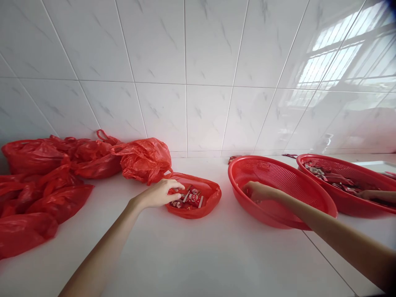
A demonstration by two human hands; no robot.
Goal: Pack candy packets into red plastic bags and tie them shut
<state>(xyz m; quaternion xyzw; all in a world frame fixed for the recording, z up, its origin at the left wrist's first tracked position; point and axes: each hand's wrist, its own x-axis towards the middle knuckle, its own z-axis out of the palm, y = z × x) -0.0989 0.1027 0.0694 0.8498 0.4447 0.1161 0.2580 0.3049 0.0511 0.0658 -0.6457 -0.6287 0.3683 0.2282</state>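
Note:
My left hand (162, 192) is at the left rim of an opened red plastic bag (208, 204), its thumb and fingers apart over the opening. Inside the bag lie several small dark-red snack packets (194, 199) with white print. Over to the right, my right hand (256, 191) reaches down into a red perforated plastic basket (297, 177), near its left wall. Its fingers are curled and point down; their tips are partly hidden, and what they hold cannot be made out.
Several filled red bags (34, 159) crowd the left side, with a crumpled red bag (148, 159) nearer. A second red basket (349, 202) with many packets stands at right, another person's hand (371, 195) in it. A tiled wall (207, 115) closes the back.

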